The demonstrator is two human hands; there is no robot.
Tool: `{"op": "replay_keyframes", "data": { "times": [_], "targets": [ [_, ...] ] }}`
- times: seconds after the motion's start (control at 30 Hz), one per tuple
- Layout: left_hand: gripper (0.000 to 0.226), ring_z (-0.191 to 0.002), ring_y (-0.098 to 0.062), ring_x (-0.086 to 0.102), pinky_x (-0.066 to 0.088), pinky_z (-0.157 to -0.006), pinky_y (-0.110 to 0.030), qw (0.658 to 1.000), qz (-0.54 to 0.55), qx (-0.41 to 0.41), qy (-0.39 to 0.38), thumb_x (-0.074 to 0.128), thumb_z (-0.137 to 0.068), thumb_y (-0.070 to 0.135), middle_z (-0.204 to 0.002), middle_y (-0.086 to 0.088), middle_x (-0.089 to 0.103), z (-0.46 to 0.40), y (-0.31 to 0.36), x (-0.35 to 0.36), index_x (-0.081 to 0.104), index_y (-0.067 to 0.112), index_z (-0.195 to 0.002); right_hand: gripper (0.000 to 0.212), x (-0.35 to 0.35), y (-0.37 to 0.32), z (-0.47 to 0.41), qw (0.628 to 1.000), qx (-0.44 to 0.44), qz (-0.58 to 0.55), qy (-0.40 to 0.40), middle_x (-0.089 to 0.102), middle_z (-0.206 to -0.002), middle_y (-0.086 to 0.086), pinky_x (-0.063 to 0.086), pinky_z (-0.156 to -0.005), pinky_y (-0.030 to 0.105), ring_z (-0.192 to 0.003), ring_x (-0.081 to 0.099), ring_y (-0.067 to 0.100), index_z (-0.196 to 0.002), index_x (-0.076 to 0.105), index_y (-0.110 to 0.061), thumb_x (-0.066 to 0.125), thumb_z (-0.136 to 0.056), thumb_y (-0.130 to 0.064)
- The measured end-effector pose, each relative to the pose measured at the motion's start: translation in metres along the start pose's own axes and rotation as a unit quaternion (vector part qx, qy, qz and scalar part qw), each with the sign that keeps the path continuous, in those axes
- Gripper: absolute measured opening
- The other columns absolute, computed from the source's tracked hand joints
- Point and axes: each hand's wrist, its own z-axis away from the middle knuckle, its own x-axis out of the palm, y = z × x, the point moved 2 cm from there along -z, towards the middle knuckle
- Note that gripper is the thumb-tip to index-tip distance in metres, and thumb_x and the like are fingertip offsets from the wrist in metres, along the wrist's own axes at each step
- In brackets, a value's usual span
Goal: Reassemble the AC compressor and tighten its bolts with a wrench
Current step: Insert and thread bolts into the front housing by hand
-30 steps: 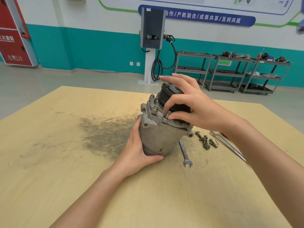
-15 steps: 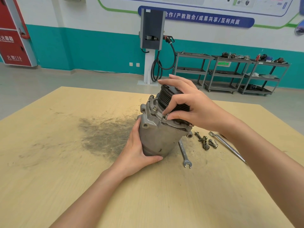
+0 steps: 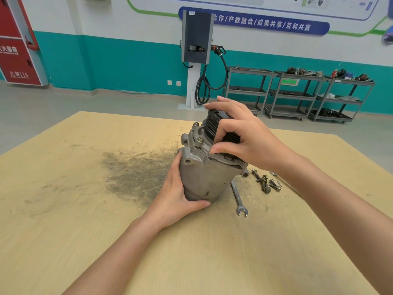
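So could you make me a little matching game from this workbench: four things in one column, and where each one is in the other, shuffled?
Things:
1. left hand
2. right hand
3. open-end wrench
4. loose bolts

Places:
A. lying flat on the table, just right of the compressor's base
B. gripping the lower grey body of the compressor
C. in a small heap on the table, further right, beyond the wrench
D. up at the black ribbed pulley, fingers curled at the top flange

Pairs: 1-B, 2-D, 3-A, 4-C
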Motion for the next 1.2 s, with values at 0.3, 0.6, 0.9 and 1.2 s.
{"op": "replay_keyframes", "data": {
  "times": [0.3, 0.6, 0.9, 1.2],
  "targets": [
    [0.132, -0.145, -0.003, 0.021, 0.026, -0.12, -0.034, 1.0, -0.006, -0.001, 0.002, 0.089, -0.06, 0.046, -0.16, 0.012, 0.017, 0.001, 0.002, 0.0, -0.01, 0.048, -0.147, 0.011, -0.006, 0.002, 0.004, 0.998, -0.007, -0.051, -0.028, 0.031, -0.156, -0.002, 0.001, -0.123, 0.04, -0.151, 0.002, 0.013, -0.086, 0.07, -0.017, 0.071, -0.084, -0.027],
    [0.131, -0.145, -0.003, 0.021, 0.026, -0.12, -0.034, 1.0, 0.001, 0.001, 0.002, 0.089, -0.059, 0.047, -0.16, 0.012, 0.016, 0.001, 0.002, -0.001, -0.01, 0.051, -0.145, 0.012, -0.007, 0.002, 0.004, 0.998, -0.019, -0.033, -0.045, 0.03, -0.156, -0.005, -0.008, -0.121, 0.04, -0.151, 0.0, 0.013, -0.097, 0.069, -0.025, 0.067, -0.087, -0.031],
    [0.131, -0.145, -0.002, 0.021, 0.026, -0.12, -0.034, 1.0, 0.004, 0.003, 0.001, 0.089, -0.059, 0.047, -0.159, 0.012, 0.017, 0.001, 0.001, 0.0, -0.009, 0.05, -0.145, 0.019, -0.002, 0.0, 0.003, 1.0, -0.003, 0.001, -0.027, 0.03, -0.156, -0.004, -0.006, -0.121, 0.041, -0.151, 0.002, 0.015, -0.093, 0.068, -0.024, 0.067, -0.084, -0.041],
    [0.131, -0.144, -0.003, 0.022, 0.027, -0.119, -0.033, 1.0, -0.002, -0.002, 0.004, 0.089, -0.059, 0.047, -0.159, 0.012, 0.018, 0.001, 0.001, 0.0, -0.008, 0.048, -0.147, 0.028, 0.004, -0.002, 0.003, 0.999, 0.02, 0.009, 0.024, 0.037, -0.153, -0.004, 0.009, -0.122, 0.041, -0.15, 0.011, 0.014, -0.077, 0.06, -0.017, 0.067, -0.082, -0.043]
  ]
}}
